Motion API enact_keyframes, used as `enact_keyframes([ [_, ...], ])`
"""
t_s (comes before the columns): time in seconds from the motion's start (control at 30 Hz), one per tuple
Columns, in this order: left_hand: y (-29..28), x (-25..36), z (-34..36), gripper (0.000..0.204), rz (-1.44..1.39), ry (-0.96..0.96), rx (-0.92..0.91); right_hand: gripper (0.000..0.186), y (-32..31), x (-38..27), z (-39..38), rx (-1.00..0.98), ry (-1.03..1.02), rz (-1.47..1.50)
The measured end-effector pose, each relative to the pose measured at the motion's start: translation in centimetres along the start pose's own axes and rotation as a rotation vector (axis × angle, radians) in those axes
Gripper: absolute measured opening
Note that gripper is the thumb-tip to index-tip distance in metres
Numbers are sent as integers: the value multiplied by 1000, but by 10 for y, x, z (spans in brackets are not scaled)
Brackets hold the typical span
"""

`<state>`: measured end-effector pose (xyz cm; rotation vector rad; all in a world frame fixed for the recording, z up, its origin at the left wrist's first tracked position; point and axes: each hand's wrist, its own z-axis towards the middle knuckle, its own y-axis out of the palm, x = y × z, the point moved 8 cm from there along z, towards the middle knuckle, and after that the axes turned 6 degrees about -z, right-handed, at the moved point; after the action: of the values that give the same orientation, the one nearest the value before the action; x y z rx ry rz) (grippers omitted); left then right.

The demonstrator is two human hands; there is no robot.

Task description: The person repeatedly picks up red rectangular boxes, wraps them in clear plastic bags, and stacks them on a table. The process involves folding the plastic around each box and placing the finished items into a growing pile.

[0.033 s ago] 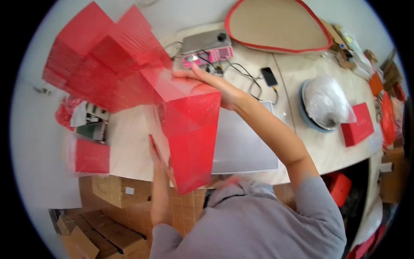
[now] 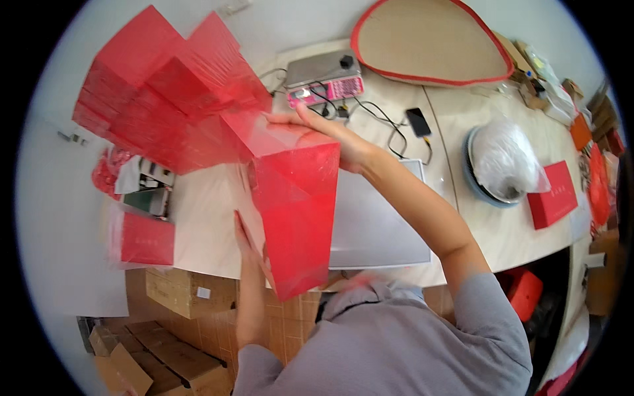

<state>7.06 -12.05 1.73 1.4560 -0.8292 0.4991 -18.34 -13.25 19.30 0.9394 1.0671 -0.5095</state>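
A tall red box [image 2: 295, 218], seemingly wrapped in clear film, is held tilted between my two hands above the near part of the table. My right hand [image 2: 330, 140] lies across its top, with fingers extended over the upper face. Lower down, my left hand [image 2: 246, 237] presses against its left side; some of its fingers are hidden behind the box. Behind it to the left rises a pile of red boxes [image 2: 152, 99] in shiny film, close to the held one. A grey flat panel or mat [image 2: 376, 221] lies on the table right of the held box.
On the white table [image 2: 205, 218] are a metal scale-like device [image 2: 323, 71] with cables, a phone [image 2: 418, 122], a plastic-covered bowl [image 2: 505, 158], a red box [image 2: 553, 195] and a wrapped red box [image 2: 146, 239]. A red-rimmed tan board [image 2: 429, 43] stands behind. Cardboard boxes [image 2: 188, 294] sit on the floor.
The whole view has shifted slightly, so the table and its things appear a little lower and farther right. Both hands keep the same hold on the red box.
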Motion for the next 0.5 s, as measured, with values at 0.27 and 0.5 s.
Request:
enact_keyframes([
  [0.27,0,13,-43,55,-228,-94,98,76,43,8,10,-5,4,35],
  [0.5,-15,25,-61,55,-218,-122,71,74,77,12,6,25,-3,25],
])
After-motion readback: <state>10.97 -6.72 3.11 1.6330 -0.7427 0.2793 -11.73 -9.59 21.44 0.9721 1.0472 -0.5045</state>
